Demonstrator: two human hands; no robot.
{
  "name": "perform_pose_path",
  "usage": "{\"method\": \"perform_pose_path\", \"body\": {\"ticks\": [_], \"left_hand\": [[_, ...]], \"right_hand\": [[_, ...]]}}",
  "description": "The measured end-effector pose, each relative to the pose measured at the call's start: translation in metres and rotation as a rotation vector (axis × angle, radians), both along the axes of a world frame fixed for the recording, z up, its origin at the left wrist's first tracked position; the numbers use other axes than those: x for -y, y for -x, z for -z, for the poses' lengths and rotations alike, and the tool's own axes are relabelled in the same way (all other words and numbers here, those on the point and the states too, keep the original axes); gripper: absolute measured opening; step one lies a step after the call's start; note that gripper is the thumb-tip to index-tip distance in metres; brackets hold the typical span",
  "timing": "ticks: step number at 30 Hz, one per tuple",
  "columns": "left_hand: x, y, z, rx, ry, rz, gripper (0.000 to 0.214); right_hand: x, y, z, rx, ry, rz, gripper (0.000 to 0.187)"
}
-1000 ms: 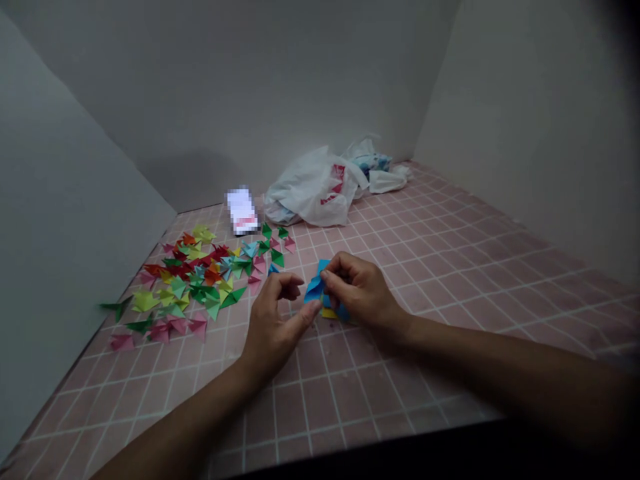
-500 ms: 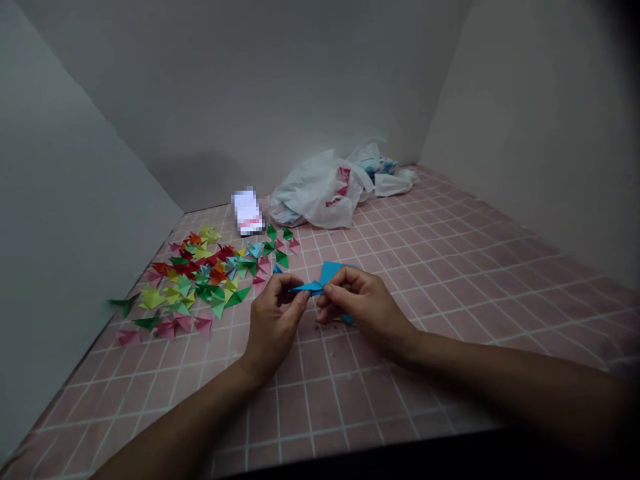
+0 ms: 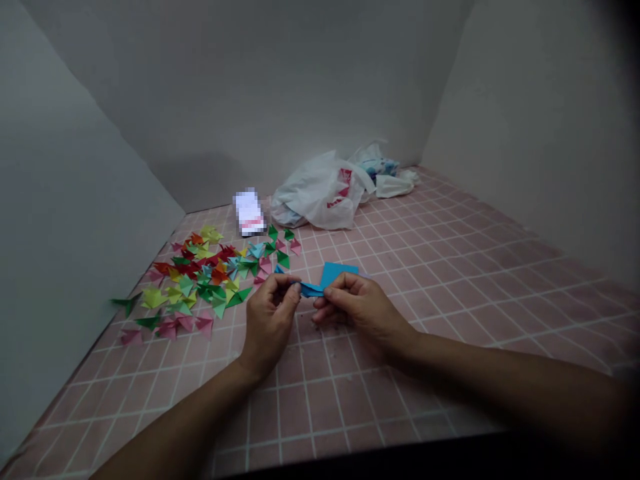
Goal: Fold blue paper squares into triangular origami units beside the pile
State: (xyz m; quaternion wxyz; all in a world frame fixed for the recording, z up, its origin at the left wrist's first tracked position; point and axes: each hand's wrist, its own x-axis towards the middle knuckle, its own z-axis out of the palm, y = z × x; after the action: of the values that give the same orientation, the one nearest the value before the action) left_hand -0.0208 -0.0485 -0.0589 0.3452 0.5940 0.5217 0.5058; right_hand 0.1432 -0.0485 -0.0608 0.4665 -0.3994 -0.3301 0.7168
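Observation:
A small folded blue paper [image 3: 312, 290] is stretched between my two hands, above the tiled-pattern surface. My left hand [image 3: 273, 313] pinches its left end between thumb and fingers. At the other end, the thumb and forefinger of my right hand [image 3: 367, 307] grip it. Just behind my right hand lies a flat blue paper square [image 3: 339, 270], partly covered by the fingers. To the left spreads a pile of folded paper cranes [image 3: 205, 283] in green, yellow, red, orange, pink and light blue.
A phone [image 3: 249, 213] with a lit, blurred screen stands behind the cranes. White plastic bags [image 3: 320, 190] and a blue-and-white packet [image 3: 383, 165] lie by the back wall. Pale walls [image 3: 300, 80] enclose the pink checked surface [image 3: 450, 267] at the back and sides.
My left hand has shifted slightly left and its thumb now covers the tip of the folded blue paper. The paper looks narrower and more stretched. My right hand keeps its pinch.

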Motion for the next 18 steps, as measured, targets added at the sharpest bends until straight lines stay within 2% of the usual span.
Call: {"method": "perform_pose_path", "body": {"ticks": [6, 13, 16, 18], "left_hand": [[0.0, 0.0002, -0.0023, -0.008, 0.001, -0.018, 0.014], [-0.0027, 0.0012, -0.0002, 0.018, -0.007, -0.034, 0.01], [-0.0067, 0.0047, -0.0006, -0.033, -0.016, -0.043, 0.008], [-0.0098, 0.0073, -0.0016, -0.055, -0.012, -0.007, 0.007]], "right_hand": [[-0.0001, -0.0001, 0.0023, -0.036, 0.01, 0.021, 0.037], [-0.0003, 0.0026, 0.009, 0.003, -0.027, 0.001, 0.04], [-0.0017, 0.0, 0.0084, 0.121, -0.077, -0.096, 0.038], [-0.0039, -0.0044, 0.0053, 0.27, -0.19, -0.14, 0.034]]}}
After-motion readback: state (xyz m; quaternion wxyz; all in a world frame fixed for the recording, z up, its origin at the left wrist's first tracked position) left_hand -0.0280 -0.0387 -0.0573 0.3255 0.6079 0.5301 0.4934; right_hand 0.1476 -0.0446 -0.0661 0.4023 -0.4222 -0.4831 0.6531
